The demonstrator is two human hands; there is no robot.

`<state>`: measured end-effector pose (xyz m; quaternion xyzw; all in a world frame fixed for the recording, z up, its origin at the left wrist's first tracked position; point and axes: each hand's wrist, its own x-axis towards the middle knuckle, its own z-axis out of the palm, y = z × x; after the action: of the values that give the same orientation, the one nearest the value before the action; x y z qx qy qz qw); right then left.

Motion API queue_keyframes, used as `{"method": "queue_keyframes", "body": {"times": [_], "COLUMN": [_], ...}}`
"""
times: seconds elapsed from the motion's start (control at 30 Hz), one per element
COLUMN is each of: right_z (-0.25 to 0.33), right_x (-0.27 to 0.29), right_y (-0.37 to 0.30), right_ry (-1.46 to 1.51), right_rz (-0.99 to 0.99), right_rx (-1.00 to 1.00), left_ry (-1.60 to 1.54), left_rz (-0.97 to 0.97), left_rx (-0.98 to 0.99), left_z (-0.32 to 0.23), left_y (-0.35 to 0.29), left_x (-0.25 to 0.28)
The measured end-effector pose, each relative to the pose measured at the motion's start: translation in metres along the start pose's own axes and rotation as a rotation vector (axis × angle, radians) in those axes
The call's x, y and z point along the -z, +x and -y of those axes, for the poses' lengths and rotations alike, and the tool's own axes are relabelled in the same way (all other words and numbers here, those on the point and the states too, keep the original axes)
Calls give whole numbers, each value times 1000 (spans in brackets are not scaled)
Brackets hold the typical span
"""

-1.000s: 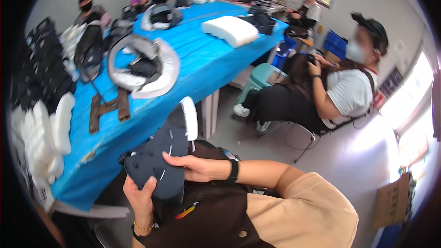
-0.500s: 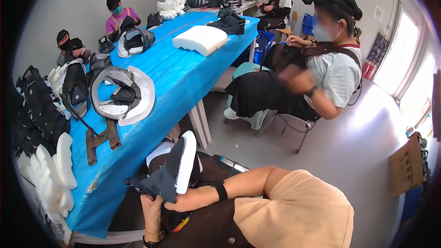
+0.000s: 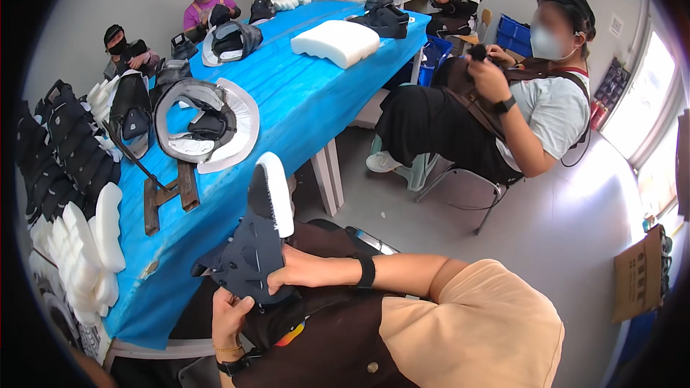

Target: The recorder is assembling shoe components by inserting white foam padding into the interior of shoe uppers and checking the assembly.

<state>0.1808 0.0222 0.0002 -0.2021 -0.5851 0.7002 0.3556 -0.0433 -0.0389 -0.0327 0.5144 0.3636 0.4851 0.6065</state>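
Note:
Above my lap, both hands hold a dark navy shoe upper (image 3: 244, 262) that has a white strip with a ragged, stitched-looking border along one edge. My left hand (image 3: 230, 314) pinches its lower edge between thumb and fingers. Farther right and a little higher, my right hand (image 3: 295, 269) grips the side, its thumb on the face and its fingers partly hidden behind. The white-edged end points up and away from me, beside the table's near edge.
A blue-covered table (image 3: 280, 93) bears a ring-shaped white-and-black piece (image 3: 241, 126), a metal stand (image 3: 171, 194) and a white foam block (image 3: 336, 43). White foam pieces (image 3: 90, 266) and dark uppers (image 3: 65, 151) are piled at left. A co-worker (image 3: 532, 115) sits at right; others sit farther back.
The shoe upper has turned in my hands, so more of its dark side faces me. My right hand has shifted up along it. The co-worker at right has raised their hands.

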Motion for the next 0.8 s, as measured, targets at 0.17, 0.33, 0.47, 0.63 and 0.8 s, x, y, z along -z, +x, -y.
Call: {"method": "queue_keyframes", "body": {"times": [0.17, 0.33, 0.47, 0.63, 0.8], "right_z": [-10, -23, -29, -27, -14], "right_x": [-6, -38, -13, -18, -7], "right_y": [-5, -38, 1, -7, 7], "right_ry": [-414, -1408, -440, 371, 464], "right_rz": [250, 323, -188, -244, -302], "right_rx": [238, 1140, 504, -157, -275], "left_ry": [156, 446, 358, 83, -212], "left_rz": [-299, -433, -412, -252, -117], "left_rx": [-155, -85, -292, -42, 47], "left_z": [57, 54, 61, 32, 3], "left_y": [-8, -28, 6, -9, -5], "left_x": [7, 4, -26, -21, -20]}}
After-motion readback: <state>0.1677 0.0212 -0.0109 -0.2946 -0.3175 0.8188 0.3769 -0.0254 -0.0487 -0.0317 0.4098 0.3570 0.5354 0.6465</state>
